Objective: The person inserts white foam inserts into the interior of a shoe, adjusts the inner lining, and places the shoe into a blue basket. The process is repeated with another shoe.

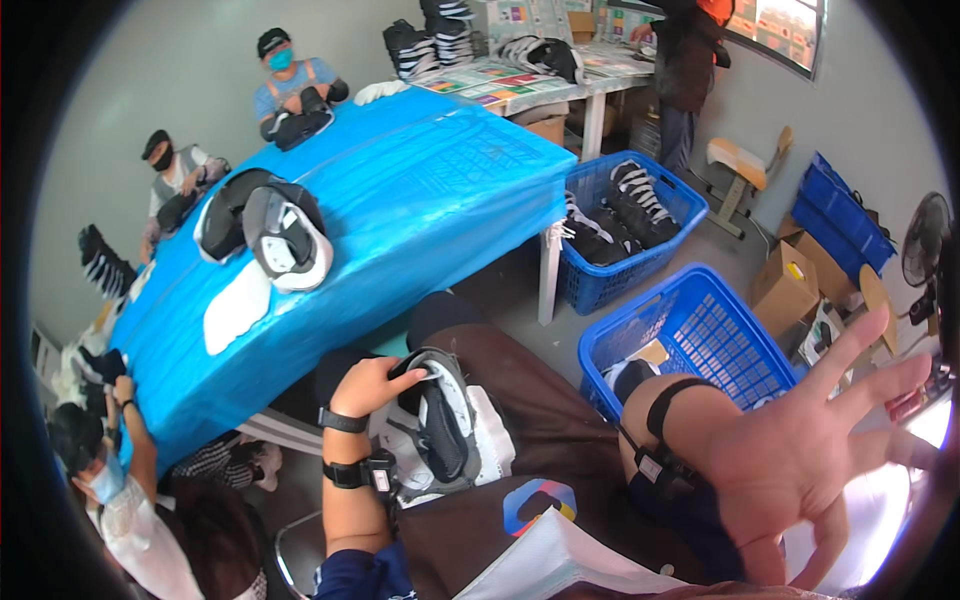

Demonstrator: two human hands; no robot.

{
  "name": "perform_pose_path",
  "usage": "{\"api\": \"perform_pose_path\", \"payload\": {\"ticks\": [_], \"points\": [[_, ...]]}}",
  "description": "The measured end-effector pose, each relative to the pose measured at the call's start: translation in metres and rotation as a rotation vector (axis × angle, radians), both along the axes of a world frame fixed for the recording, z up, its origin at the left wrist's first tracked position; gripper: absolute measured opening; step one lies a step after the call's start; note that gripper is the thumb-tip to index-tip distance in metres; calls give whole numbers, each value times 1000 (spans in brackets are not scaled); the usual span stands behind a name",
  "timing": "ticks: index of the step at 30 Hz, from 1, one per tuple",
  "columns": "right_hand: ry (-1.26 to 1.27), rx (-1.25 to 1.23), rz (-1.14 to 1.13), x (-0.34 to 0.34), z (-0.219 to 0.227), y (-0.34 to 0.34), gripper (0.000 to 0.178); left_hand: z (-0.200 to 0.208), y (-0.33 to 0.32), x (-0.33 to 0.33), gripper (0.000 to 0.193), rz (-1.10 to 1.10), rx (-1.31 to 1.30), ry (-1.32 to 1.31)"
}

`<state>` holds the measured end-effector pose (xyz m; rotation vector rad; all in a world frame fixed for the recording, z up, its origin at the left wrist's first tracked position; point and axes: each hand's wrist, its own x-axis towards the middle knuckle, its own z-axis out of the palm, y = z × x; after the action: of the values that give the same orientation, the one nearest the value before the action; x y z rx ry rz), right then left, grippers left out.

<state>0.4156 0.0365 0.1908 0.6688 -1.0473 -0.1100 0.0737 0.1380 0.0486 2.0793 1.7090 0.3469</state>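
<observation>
In my lap, on a brown apron, rests a grey, white and black padded piece [445, 430] that looks like a shoe upper. My left hand [372, 385] curls over its far rim, the thumb at the opening and some fingertips hidden. A white layer [492, 435] shows along the piece's right side. At the right, my right hand [790, 455] is raised with its fingers spread and nothing in it. It is close to the camera, beyond the near blue basket.
A blue-covered table [400, 190] bears more padded pieces [285, 235] and a white sheet [237, 307]. The near blue basket [725, 345] and a far blue basket [590, 290] stand right of it. Co-workers sit along the table. A fan [927, 240] and cartons [788, 285] are at the right.
</observation>
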Motion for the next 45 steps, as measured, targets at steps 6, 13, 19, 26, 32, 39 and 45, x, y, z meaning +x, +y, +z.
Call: {"api": "perform_pose_path", "payload": {"ticks": [6, 13, 19, 26, 32, 39, 45], "points": [[-1310, -663, 876, -23, -36, 58, 48, -3, 0, 1, 57, -11, 59, -35], [-1498, -612, 1762, -65, -86, 75, 60, -5, 5, 5, 53, -23, 45, -48], [-263, -1353, 1616, -77, -108, 124, 38, -10, -1, -1, 41, 38, 96, -233], [-1245, -1369, 182, -119, -164, 116, 26, -16, -6, -3, 32, 38, 233, -279], [-1165, -926, -619, -139, -118, 108, 21, -22, -8, -4, 30, 63, 199, -424], [-484, -765, -663, -139, -47, 102, 33, -42, 0, -22, 28, -21, 93, -696], [-476, -895, -338, -133, -53, 121, 75, -60, -8, -34, 27, 150, -195, -1171]]}}
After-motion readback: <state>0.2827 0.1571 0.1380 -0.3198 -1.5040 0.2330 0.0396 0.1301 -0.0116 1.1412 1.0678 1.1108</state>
